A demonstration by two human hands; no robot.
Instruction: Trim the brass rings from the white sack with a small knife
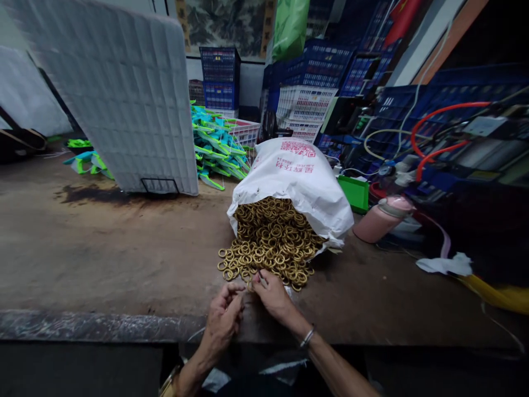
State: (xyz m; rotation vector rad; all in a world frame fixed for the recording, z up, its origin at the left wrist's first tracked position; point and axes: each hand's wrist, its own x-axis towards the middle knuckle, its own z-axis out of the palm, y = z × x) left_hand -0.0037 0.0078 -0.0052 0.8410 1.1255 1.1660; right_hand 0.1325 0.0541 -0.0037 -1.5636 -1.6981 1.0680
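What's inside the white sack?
Gold-brown rings show in the open mouth of the white sack, and more lie on the table. The sack covers whatever is deeper inside.

upside-down red lettering (294, 166), "星辉环材 300834", on white sack (285, 184)

Stained brown tabletop (124, 253) beneath a white sack (289, 173), golden rings (270, 256), a pink bottle (375, 221)

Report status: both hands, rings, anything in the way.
Left hand and right hand close together at near edge of gold-coloured rings, grip unclear. Rings heaped in mouth of white sack, spread onto table. Nothing visibly blocking the hands.
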